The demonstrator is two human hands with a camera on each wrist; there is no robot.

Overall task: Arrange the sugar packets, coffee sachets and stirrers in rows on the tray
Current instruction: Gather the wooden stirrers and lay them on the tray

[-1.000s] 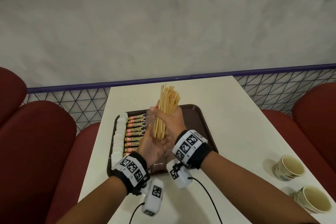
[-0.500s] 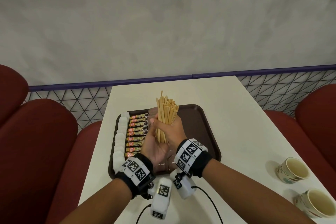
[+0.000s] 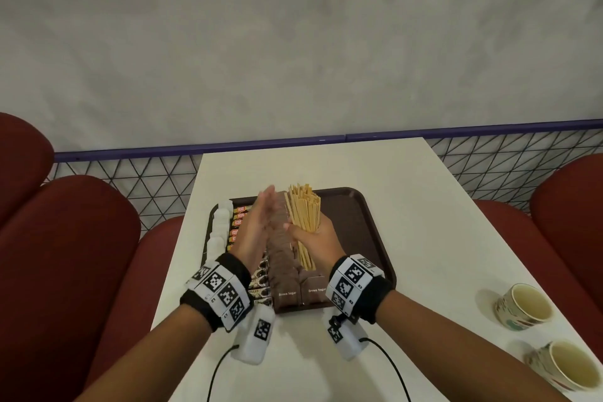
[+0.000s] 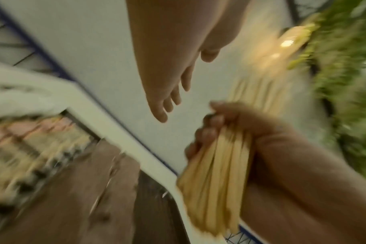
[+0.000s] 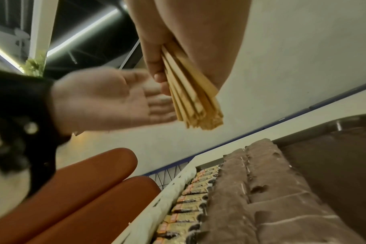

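**Left hand lets go of the stirrers**

Half a second ago both hands were wrapped round the stirrers (image 3: 305,219); now the left hand (image 3: 257,232) has come away and only the right hand (image 3: 318,240) holds them. The right fingers (image 4: 209,132) are curled tight round the middle of the bunch. The sticks stand nearly upright, fanning out a little above the fingers and poking out below them too. The left fingers (image 5: 157,105) are straight and flat, holding nothing, just beside the bunch on its left.

Under the fingers lies the tray (image 3: 365,222). It already has a row of white sugar packets (image 3: 220,225) at the far left, then the coffee sachets (image 3: 239,222), then two rows of brown sugar packets (image 3: 287,277). The bare part of the tray is to the right of the right fingers.

So I think the packets and sachets are done, and the stirrers are the last job. Next, the bunch likely needs to be tipped flat and laid on that bare part, beside the brown sugar. The flat left hand could help pat the ends even so no sticks slide out.

The tray sits on a white table (image 3: 424,206), with two cups (image 3: 525,305) far off to the right.
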